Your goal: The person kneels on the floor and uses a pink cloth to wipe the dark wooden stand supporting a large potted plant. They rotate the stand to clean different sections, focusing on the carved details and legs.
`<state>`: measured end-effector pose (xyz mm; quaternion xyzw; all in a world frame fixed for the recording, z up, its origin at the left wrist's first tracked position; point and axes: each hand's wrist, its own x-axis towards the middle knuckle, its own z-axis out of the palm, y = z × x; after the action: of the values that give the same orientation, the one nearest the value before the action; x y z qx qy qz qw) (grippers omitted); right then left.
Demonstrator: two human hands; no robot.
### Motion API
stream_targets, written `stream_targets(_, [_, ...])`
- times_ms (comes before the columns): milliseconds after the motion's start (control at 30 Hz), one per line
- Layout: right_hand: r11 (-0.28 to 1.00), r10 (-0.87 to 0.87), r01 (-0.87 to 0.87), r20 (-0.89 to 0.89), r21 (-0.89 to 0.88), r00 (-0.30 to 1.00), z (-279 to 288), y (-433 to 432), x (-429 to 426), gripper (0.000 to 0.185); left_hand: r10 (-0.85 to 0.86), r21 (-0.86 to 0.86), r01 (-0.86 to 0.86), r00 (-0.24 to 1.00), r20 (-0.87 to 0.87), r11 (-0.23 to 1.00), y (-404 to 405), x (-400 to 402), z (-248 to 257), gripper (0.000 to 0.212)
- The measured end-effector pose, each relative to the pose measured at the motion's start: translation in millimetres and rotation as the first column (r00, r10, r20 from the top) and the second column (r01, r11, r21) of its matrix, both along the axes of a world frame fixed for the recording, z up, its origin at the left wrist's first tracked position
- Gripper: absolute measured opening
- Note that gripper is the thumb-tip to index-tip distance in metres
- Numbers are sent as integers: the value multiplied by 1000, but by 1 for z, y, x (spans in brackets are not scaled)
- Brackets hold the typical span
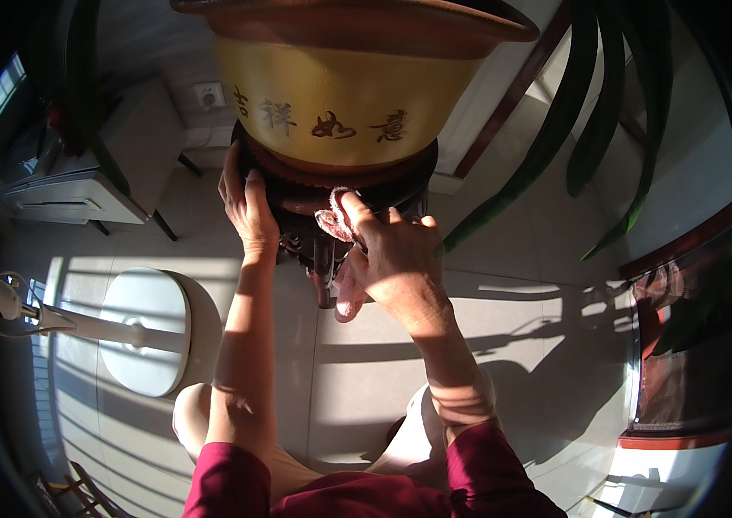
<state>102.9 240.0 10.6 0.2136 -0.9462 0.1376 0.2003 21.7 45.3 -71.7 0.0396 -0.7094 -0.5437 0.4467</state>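
A large yellow-glazed plant pot (353, 97) with a brown rim and dark brushed characters stands on a dark carved wooden stand (301, 201). My left hand (250, 210) rests against the left side of the stand's round top, fingers pointing up, with no object seen in it. In my right hand (398, 259) is a pink cloth (349, 288), bunched under the fingers and touching the front edge of the stand's top just below the pot. Part of the cloth hangs down below the hand, in front of the floor.
Long green leaves (560, 129) arch down on the right. At left are a white round-cornered base with a pole (145, 291) and a light cabinet on dark legs (87, 197). A wall socket (209, 94) holds a plug. Red-framed panel (677, 442) at lower right.
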Motion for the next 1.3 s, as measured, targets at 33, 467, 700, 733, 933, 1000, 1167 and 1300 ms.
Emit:
stream_targets(33, [999, -22, 22, -3, 32, 1000, -2, 6, -3, 60, 15, -12, -15, 1000, 9, 1000, -4, 3, 0, 53])
stream_targets(467, [983, -2, 10, 41, -185, 999, -1, 2, 3, 48, 37, 17, -37, 999, -4, 999, 1, 5, 2, 51])
stream_targets(700, [949, 117, -132, -69, -285, 991, 7, -34, 5, 40, -16, 64, 18, 1000, -22, 998, 10, -2, 6, 51])
stream_targets(733, [964, 83, -87, -26, -252, 996, 4, -46, 2, 40, -18, 57, 18, 1000, -14, 998, 5, -1, 4, 51])
stream_targets(933, [996, 13, -5, 94, -87, 996, 4, -87, 2, 48, 89, -226, -112, 990, -109, 968, 9, 9, 2, 49])
stream_targets(1000, [995, 72, -67, 74, -71, 995, -6, -85, -2, 52, 80, -281, -107, 991, -107, 954, 0, 8, -1, 46])
stream_targets(1167, [991, 122, -126, -85, -45, 989, -10, -21, 3, 51, -55, 94, 52, 998, 35, 994, 14, 0, 11, 48])
stream_targets(1300, [991, 89, -109, -228, -79, 970, -41, 10, -5, 45, 19, 77, -26, 997, 80, 997, -11, 16, 0, 51])
